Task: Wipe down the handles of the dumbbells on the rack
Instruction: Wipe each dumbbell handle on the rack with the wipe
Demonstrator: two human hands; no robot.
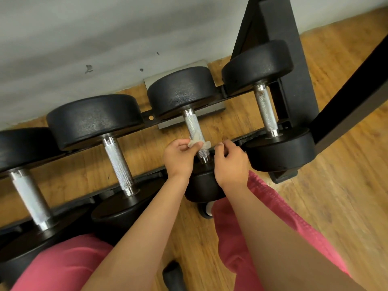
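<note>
My left hand (180, 157) pinches a small white wipe (197, 142) against the handle (194, 127) of the third dumbbell (181, 91) from the left. The wipe is draped round the bar near its lower end. My right hand (231, 162) sits just beside it, fingers curled. Whether they grip the wipe's other end, I cannot tell. The dumbbell lies on the black rack (279, 22).
</note>
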